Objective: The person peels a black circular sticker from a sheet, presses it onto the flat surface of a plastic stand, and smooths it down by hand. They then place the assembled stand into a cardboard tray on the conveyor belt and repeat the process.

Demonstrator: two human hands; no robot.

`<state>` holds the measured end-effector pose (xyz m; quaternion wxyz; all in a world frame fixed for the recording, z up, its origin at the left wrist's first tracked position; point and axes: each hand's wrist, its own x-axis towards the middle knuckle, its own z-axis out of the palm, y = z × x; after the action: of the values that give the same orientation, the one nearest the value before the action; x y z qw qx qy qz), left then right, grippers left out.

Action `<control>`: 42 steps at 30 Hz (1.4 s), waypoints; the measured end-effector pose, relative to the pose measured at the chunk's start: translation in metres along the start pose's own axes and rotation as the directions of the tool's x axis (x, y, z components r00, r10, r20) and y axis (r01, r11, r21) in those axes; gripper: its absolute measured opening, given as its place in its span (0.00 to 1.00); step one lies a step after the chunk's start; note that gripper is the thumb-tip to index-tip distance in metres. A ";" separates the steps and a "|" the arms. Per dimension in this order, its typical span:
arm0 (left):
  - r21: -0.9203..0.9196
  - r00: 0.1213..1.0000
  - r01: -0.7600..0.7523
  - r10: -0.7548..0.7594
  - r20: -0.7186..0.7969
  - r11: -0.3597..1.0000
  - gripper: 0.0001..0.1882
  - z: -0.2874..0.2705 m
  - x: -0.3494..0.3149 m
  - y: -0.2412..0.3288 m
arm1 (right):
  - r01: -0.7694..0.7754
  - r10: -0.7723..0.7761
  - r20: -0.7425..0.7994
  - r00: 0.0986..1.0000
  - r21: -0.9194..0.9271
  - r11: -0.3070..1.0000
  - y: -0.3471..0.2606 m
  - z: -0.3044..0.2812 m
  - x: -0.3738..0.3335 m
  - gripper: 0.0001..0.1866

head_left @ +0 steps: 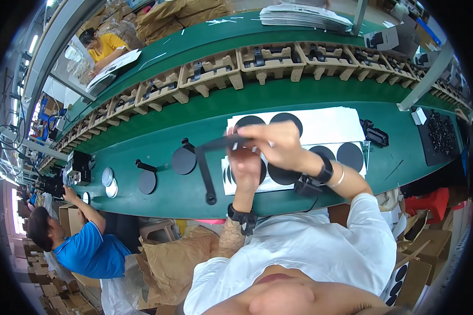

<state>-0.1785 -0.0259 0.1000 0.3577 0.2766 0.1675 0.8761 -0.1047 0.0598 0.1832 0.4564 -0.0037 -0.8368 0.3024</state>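
In front of me I hold a black L-shaped bracket arm [207,176]; its long leg hangs down on the left and ends in a small round eye. My right hand [285,143] pinches the other leg at its end. From below, my left hand [244,167] closes on the same end, its fingertips partly hidden and blurred. Beneath both hands lie white sheets [323,123] with large black round pads [350,156] on them. To the left on the green bench, two dark grey round discs [147,182] each have a short black arm beside them.
Brown moulded trays [210,77] with black parts line a raised belt behind the bench [126,147]. Pale discs [109,181] sit far left, near a co-worker in blue [94,252]. Black parts [374,134] lie right of the sheets. Another person in yellow [110,48] works beyond.
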 end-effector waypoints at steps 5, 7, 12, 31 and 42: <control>0.690 1.000 -0.011 0.000 0.016 0.724 0.40 0.003 0.011 0.034 | -0.075 0.061 -0.117 0.991 -0.117 0.990 0.066 0.030 0.080 0.10; 0.906 0.964 -0.166 0.259 0.065 0.390 0.36 -0.022 0.019 0.061 | -0.199 0.146 -0.231 0.962 -0.223 0.954 0.110 0.026 0.117 0.11; 0.965 0.896 0.224 0.418 -0.149 -0.136 0.37 -0.109 0.026 0.130 | -0.436 0.357 -0.253 0.899 -0.589 0.680 0.209 0.029 0.167 0.08; 0.817 0.921 0.252 0.130 -0.367 0.519 0.34 -0.148 0.006 0.129 | 0.045 0.141 0.387 0.911 -0.434 0.900 0.163 -0.028 0.023 0.18; 0.357 0.966 0.237 -0.179 -0.188 0.904 0.43 -0.022 -0.015 0.016 | -0.264 0.428 0.252 0.868 -0.497 0.827 0.061 -0.107 -0.149 0.18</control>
<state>-0.1914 -0.0500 0.0850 0.3757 0.2534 0.3877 0.8027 0.0475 0.1217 0.0812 0.2217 -0.2080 -0.9361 0.1767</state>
